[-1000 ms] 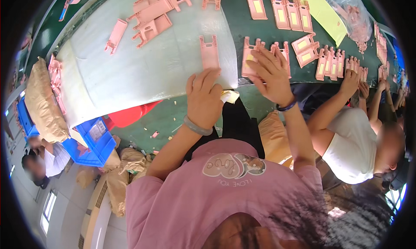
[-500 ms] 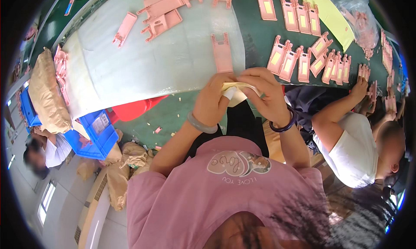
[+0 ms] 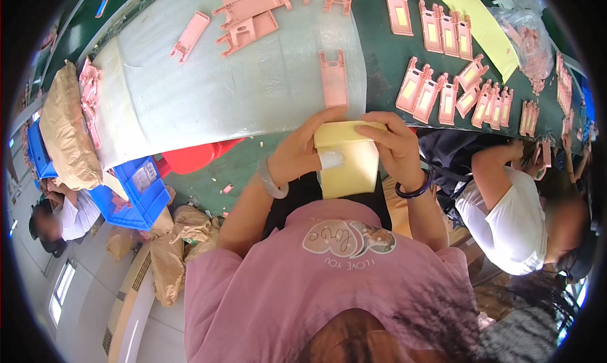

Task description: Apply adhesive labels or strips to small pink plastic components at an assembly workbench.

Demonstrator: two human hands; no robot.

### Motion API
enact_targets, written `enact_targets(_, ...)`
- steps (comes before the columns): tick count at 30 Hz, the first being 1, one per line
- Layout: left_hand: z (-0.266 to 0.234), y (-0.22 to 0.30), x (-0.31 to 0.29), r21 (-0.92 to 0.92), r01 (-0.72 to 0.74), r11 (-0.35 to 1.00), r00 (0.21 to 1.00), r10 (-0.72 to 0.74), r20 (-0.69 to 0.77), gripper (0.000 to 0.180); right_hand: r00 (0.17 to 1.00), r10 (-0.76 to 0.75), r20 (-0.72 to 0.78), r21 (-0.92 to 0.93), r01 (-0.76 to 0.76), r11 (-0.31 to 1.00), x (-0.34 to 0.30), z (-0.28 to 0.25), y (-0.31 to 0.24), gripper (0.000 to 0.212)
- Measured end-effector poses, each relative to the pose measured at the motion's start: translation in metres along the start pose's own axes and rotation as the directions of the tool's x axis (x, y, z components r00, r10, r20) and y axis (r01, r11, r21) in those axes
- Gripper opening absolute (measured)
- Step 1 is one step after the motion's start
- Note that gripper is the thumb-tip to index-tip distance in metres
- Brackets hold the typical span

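Observation:
Both my hands hold a pale yellow sheet [image 3: 354, 173] just off the table's near edge, its upper part bent over into a band. My left hand [image 3: 296, 149] grips its left side, with a white wrapping on the thumb resting against the sheet. On the upper right, my right hand [image 3: 398, 149] pinches the bent part between thumb and fingers. Straight ahead, a flat pink plastic part [image 3: 334, 82] with two prongs lies on the clear plastic covering [image 3: 253, 88], close to my fingertips.
More pink parts [image 3: 250, 31] lie farther off; several with yellow patches [image 3: 432, 31] stand in rows on the green table at right. A long yellow sheet [image 3: 480, 31] lies behind them. Blue bin [image 3: 136, 195] and red stool [image 3: 196, 159] are at left. A co-worker [image 3: 506, 217] sits close at right.
The yellow sheet, earlier edge-on and mostly covered by my fingers, now hangs open toward me. My hands have moved apart. The co-worker's arm at right has drawn back from the parts.

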State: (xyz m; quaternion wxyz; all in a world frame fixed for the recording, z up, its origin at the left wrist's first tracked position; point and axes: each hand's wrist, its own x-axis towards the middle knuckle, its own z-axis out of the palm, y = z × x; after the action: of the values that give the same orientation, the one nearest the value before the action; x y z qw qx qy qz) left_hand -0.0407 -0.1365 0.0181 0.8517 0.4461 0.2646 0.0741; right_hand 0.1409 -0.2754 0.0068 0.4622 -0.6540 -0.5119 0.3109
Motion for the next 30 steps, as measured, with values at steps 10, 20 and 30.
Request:
enact_targets(10, -0.014, -0.006, -0.005, 0.403, 0.155, 0.902, 0.963, -0.046, -0.267, 0.058, 0.956, 0.283, 0.07, 0.26, -0.292, 0.921, 0.008, 0.0, -0.009, 0.033)
enact_targets(20, -0.003, -0.006, -0.007, 0.54, 0.077, 0.838, 0.906, 0.167, -0.389, 0.032, 0.906, 0.422, 0.042, 0.472, -0.39, 0.79, -0.004, 0.018, -0.002, 0.017)
enact_targets(30, -0.023, -0.004, -0.017, 0.69, 0.186, 0.7, 0.909, 0.144, -0.392, 0.013, 0.98, 0.074, -0.187, 0.001, -0.075, 0.997, 0.049, -0.012, -0.015, 0.009)
